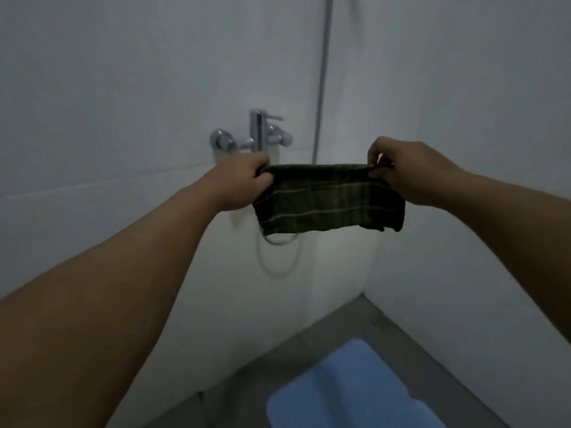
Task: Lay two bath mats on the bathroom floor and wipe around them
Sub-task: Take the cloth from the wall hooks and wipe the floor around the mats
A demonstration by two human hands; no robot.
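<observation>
Hanging between left hand (244, 183) and right hand (408, 171), both pinched shut on its top corners: dark checked cloth (329, 199), before chrome wall tap (262, 134). Blue rounded bath mat (349, 387) on grey floor (278, 366) below.

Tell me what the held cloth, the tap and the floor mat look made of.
Cloth: soft woven fabric, dark with pale stripes; it hangs limp. Tap: polished metal, probably chrome; bright reflections. Mat: blue, matte; foam, rubber or textile, too blurred to tell.

Both arms reach forward, left hand (244, 183) and right hand (411, 171) pinched closed.
</observation>
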